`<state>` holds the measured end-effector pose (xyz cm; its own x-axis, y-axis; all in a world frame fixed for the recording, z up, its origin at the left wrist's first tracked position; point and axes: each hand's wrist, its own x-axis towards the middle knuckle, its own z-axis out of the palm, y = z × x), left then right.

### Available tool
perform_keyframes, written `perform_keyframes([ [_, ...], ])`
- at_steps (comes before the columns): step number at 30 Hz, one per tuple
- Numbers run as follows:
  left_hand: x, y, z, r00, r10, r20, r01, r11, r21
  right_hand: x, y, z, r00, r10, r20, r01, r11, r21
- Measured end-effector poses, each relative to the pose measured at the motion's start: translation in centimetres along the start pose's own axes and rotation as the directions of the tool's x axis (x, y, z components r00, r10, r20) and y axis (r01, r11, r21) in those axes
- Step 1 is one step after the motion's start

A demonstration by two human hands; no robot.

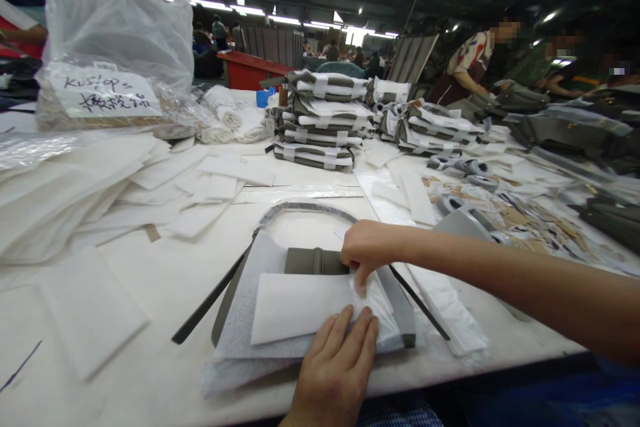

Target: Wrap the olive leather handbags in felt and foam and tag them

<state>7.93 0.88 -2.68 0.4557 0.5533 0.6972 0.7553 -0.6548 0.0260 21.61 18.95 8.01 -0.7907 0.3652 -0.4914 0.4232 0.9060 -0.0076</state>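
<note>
Near the close edge of the white surface (165, 373), we have a grey-green handbag (303, 261) lying flat before us, its wrapped handle (300, 207) arched away from us. One dark strap end (207, 300) slants out to the left of it and another to the right.

Over the bag's body lies a thin translucent sheet (250, 340), and on top of that a white rectangular pad (295, 307), just below the bag's bare centre tab. Clear film (383, 317) covers the pad's right end.

Our left hand (335, 363) is open and nearly flat, palm down, with its fingertips on the pad's lower right part and the film. Our right hand (367, 247) reaches in from the right with its fingers curled and its thumb pointing down onto the film; we cannot tell whether it pinches any of it.

Just right of the bag lie clear plastic sleeves (463, 320). To the left we see loose white sheets (95, 307), and behind them a big clear plastic bag (117, 20) with a handwritten label (110, 93). Beyond the handle stand stacked wrapped bundles (325, 123). Farther right are scattered brown and white scraps (520, 220), and a person (467, 67) leans over the surface's far side.
</note>
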Motion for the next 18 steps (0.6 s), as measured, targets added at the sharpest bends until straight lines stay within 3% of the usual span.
perform_keyframes([
  [6, -0.6, 0.8, 1.9, 0.983, -0.102, -0.152, 0.092, 0.993, -0.069, 0.8, 3.9, 1.9, 0.993, 0.11, -0.034, -0.09, 0.928, 0.361],
  [10, -0.7, 1.0, 2.7, 0.971, -0.127, -0.2, 0.116, 0.991, -0.066, 0.3, 5.1, 2.2, 0.973, 0.217, -0.08, -0.158, 0.878, 0.453],
  [14, -0.8, 0.8, 2.1, 0.983, -0.072, -0.17, 0.069, 0.997, -0.024, -1.9, 3.5, 2.1, 0.888, 0.386, -0.249, -0.248, 0.86, 0.447],
  [18, -0.9, 0.4, 1.1, 0.997, 0.001, -0.074, 0.001, 1.0, 0.022, -3.8, 0.3, 3.6, 0.9, 0.368, -0.233, -0.23, 0.855, 0.465],
])
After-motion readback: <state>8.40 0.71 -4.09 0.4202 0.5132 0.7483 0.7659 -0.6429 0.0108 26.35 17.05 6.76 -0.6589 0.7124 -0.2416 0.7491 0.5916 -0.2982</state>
